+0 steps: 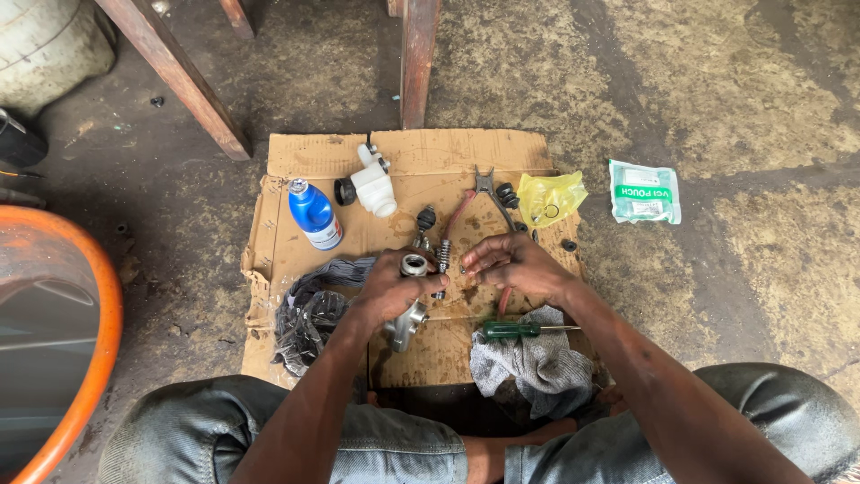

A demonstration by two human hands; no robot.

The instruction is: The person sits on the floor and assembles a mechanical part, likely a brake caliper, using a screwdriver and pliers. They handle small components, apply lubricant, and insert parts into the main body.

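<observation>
Two hands are seen over the cardboard [448,152]. A metal cylinder [408,314] is gripped by the left hand [394,287], mostly hidden. Something tiny, indistinct, is pinched by the right hand [511,264].

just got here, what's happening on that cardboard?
A person sits on the ground over a cardboard sheet spread with parts. The left hand grips a metal cylinder body, open end up. The right hand hovers beside it, fingertips pinched on something too small to tell. Around them lie red-handled pliers, a green-handled screwdriver, a blue bottle, a white plastic reservoir, a yellow bag and two rags.
</observation>
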